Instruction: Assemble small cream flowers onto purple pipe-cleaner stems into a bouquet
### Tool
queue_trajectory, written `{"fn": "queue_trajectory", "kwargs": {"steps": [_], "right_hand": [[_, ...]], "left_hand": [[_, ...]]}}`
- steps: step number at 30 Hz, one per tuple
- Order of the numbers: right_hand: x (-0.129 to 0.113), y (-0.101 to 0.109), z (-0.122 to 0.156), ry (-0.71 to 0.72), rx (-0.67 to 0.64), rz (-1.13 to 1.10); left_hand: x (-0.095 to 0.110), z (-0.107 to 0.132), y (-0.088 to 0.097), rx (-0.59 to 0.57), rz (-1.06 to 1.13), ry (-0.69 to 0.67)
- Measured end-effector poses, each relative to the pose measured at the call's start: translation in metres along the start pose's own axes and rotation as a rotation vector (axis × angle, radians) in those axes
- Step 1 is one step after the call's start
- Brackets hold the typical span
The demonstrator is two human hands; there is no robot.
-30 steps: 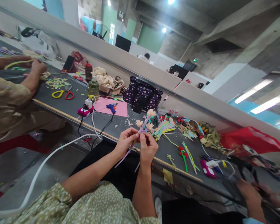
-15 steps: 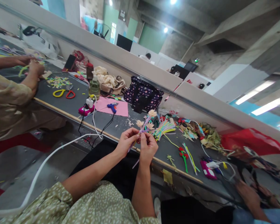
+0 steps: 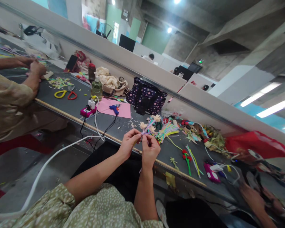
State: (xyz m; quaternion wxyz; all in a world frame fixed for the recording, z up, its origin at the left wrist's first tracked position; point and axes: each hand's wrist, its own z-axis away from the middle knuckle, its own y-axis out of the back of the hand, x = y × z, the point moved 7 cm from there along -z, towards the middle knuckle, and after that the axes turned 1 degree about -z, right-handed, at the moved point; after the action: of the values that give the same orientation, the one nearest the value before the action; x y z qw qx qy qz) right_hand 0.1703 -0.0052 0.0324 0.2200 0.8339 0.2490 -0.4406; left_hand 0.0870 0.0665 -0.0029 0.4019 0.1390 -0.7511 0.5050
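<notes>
Current position: I hold a small posy of cream, many-petalled flower heads on fuzzy lilac stems in front of me, raised near the front edge of the dark grey tabletop. The heads point away from me; the stems converge at my fingertips.

Left hand: nearly closed, thumb and forefinger pinched on the stems. Right hand: partly curled, thumb pressed in at the same junction, just beside the left thumb. I cannot tell exactly which strand lies under each fingertip; the fingers cover it.

Step in hand, as I judge it: securing the stems where they meet. Next move: this calls for a steady left pinch to keep the heads aligned, while the right fingers work the strand closely around the junction. Loose tension could let a head slip or turn.

Adjacent items: a loose bundle of multicoloured fuzzy stems lies beyond my right hand. A blue glue gun rests on a flat pink sheet, ahead and to the left.
</notes>
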Motion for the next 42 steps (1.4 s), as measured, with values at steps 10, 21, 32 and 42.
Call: {"fn": "queue_trajectory", "kwargs": {"steps": [10,21,32,42], "right_hand": [[0.000,0.000,0.002,0.010,0.012,0.113],[0.009,-0.005,0.002,-0.016,-0.068,0.007],[-0.024,-0.001,0.002,0.038,-0.110,-0.106],[-0.017,0.005,0.002,0.154,-0.025,0.094]], "left_hand": [[-0.002,0.004,-0.002,-0.006,0.049,0.035],[-0.001,0.002,0.002,0.050,0.100,0.157],[0.035,0.014,-0.007,-0.089,0.009,0.135],[0.017,0.007,-0.009,-0.085,0.055,0.060]]}}
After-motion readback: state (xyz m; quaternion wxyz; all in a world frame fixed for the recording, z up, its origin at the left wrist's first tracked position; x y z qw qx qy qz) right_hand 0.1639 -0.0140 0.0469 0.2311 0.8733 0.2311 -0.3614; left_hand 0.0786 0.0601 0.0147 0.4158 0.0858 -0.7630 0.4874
